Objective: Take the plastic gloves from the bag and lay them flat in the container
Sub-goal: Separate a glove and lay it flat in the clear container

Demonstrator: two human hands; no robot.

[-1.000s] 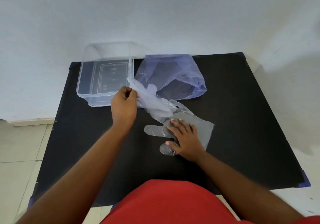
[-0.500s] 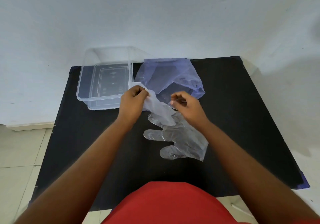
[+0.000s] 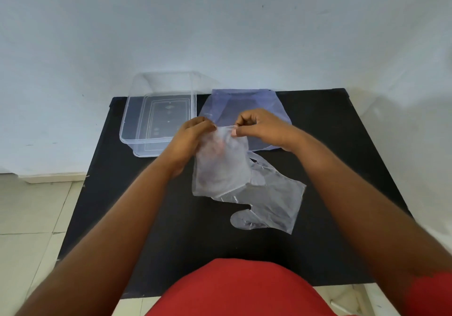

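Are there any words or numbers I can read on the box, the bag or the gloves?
No readable text anywhere.
Clear container: raised marks on its bottom, too small and blurred to read.
Purple bag: no print visible.
Glove held up by both hands and glove on the table: plain.

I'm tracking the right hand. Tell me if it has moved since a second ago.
Yes. The right hand has left the glove on the table and risen toward the purple bag, where it now pinches the held glove with the left hand.
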